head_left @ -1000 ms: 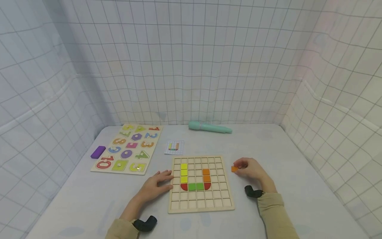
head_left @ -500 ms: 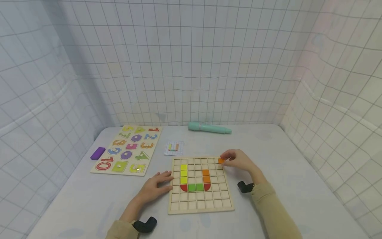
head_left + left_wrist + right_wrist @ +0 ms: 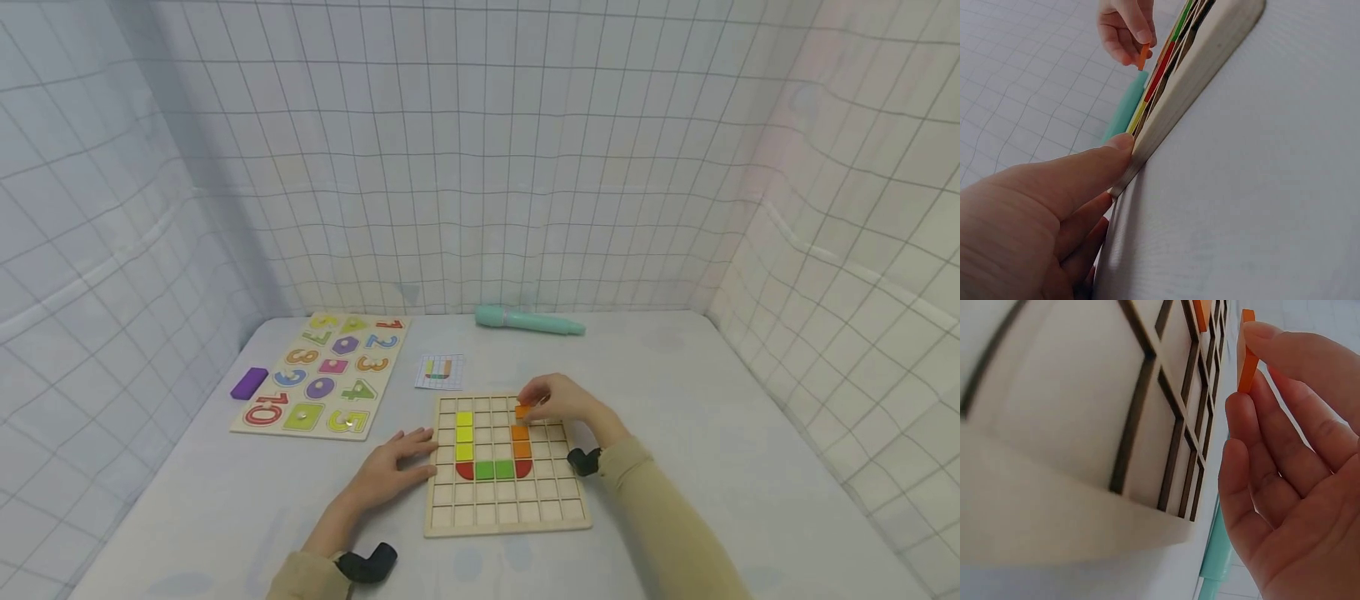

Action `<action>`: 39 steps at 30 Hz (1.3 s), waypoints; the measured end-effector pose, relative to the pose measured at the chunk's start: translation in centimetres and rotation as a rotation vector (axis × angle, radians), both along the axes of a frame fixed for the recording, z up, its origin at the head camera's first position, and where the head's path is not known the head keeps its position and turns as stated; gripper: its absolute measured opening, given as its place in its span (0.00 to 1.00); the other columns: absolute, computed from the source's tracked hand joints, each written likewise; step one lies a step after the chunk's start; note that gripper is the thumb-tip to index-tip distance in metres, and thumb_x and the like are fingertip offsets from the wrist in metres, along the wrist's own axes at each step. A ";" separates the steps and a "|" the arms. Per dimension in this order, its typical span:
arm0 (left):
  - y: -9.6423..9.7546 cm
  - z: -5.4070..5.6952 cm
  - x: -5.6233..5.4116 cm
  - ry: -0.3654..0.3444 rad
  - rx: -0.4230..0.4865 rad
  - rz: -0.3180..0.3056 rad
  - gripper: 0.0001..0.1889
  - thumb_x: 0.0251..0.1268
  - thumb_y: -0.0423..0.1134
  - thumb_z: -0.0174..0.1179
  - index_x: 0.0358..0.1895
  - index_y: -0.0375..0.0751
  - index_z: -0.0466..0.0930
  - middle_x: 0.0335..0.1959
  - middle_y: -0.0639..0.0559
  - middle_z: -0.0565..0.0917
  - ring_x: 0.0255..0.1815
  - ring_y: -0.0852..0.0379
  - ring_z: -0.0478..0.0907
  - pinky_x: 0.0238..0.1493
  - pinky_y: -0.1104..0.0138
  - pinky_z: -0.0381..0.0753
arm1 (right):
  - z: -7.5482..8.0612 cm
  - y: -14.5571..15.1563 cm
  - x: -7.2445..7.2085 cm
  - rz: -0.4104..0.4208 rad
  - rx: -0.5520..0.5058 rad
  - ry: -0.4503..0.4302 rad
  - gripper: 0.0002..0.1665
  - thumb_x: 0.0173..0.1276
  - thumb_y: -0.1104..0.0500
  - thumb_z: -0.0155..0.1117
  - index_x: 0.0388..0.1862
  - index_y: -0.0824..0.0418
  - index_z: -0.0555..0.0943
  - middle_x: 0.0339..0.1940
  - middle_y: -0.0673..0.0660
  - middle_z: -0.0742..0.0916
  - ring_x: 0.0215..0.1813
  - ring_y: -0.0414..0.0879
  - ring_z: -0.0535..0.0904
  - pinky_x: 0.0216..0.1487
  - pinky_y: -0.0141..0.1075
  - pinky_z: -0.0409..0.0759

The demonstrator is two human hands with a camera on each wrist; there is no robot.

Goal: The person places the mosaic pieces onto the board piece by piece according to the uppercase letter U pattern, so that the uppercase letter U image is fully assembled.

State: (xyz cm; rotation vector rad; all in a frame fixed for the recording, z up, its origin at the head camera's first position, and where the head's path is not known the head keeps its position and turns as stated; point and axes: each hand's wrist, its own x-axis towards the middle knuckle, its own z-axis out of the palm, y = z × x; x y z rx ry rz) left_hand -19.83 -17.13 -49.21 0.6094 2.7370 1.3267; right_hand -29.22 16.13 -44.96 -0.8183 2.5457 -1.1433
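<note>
A wooden grid board (image 3: 509,528) lies on the table, with yellow tiles (image 3: 465,433), green tiles (image 3: 495,470), two red rounded tiles (image 3: 465,471) and orange tiles (image 3: 521,442) in its cells, forming a U. Above the right column of the U, my right hand (image 3: 561,398) pinches an orange square tile (image 3: 1248,353) between thumb and fingers. In the right wrist view this tile stands on edge, apart from the board. My left hand (image 3: 386,471) rests on the table, its extended fingers touching the board's left edge; in the left wrist view the thumb (image 3: 1085,172) presses that edge.
A small pattern card (image 3: 440,372) with a U drawing lies behind the board. To the left are a number puzzle (image 3: 322,375) and a purple block (image 3: 249,383). A teal pen-shaped object (image 3: 528,320) lies at the back, before a grid-patterned cloth wall (image 3: 480,208).
My right hand has carried the orange tile leftward from beside the board, across its top right corner, to above the orange column. The left hand has stayed at the board's edge.
</note>
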 end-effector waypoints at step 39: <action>0.3 0.2 0.1 0.025 0.010 -0.016 0.22 0.57 0.46 0.66 0.53 0.40 0.81 0.63 0.47 0.73 0.69 0.48 0.62 0.74 0.60 0.46 | 0.0 0.4 1.9 -0.032 0.080 -0.003 0.17 0.63 0.54 0.67 0.48 0.61 0.80 0.45 0.52 0.83 0.47 0.48 0.78 0.52 0.41 0.79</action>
